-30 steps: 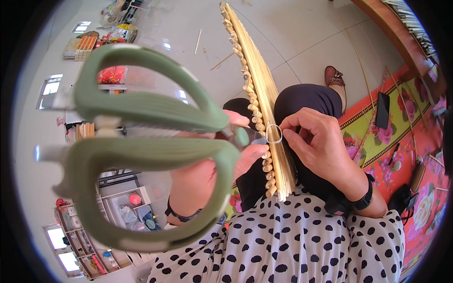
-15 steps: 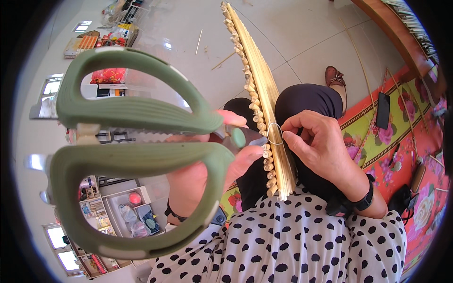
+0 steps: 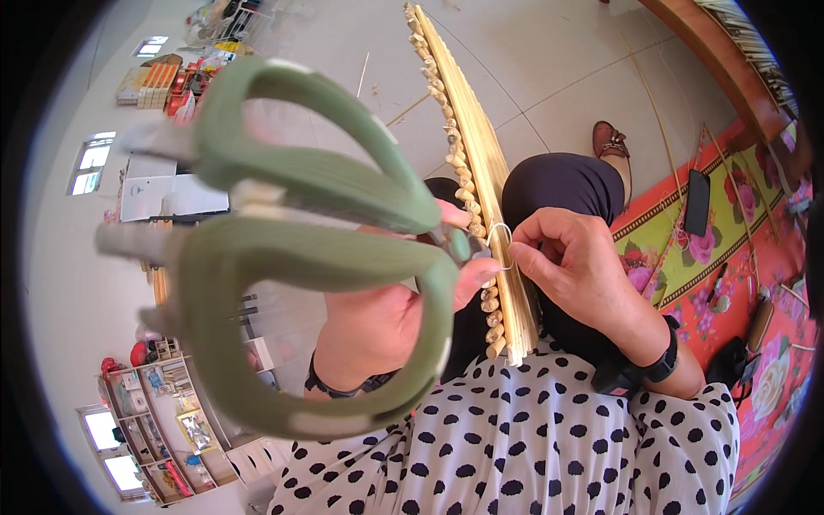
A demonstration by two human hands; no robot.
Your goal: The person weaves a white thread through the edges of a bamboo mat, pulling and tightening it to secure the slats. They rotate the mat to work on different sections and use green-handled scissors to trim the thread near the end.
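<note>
Across my lap stands a strip of pale straw-like stalks [image 3: 482, 146], its left edge lined with a row of rounded cut ends. Large green-handled scissors [image 3: 318, 249] are gripped near the pivot by my left hand [image 3: 371, 330], handles toward the camera and slightly blurred. Their blade tips are at the strip's left edge, mostly hidden by my fingers. A thin white thread loop [image 3: 500, 225] lies over the stalks. Just right of it, my right hand [image 3: 571, 262] has thumb and index finger pinched together at the thread.
A floral mat [image 3: 678, 257] lies to the right, with a black phone [image 3: 698, 202] and loose stalks on it. Wooden furniture [image 3: 717, 60] stands at the upper right. Shelves [image 3: 150, 429] with small items are at the left. Stalk scraps [image 3: 408, 110] lie on the tiled floor.
The scissors and my left hand have shifted right, and the handles have swung up and right. The thread loop looks smaller. My right hand has hardly moved.
</note>
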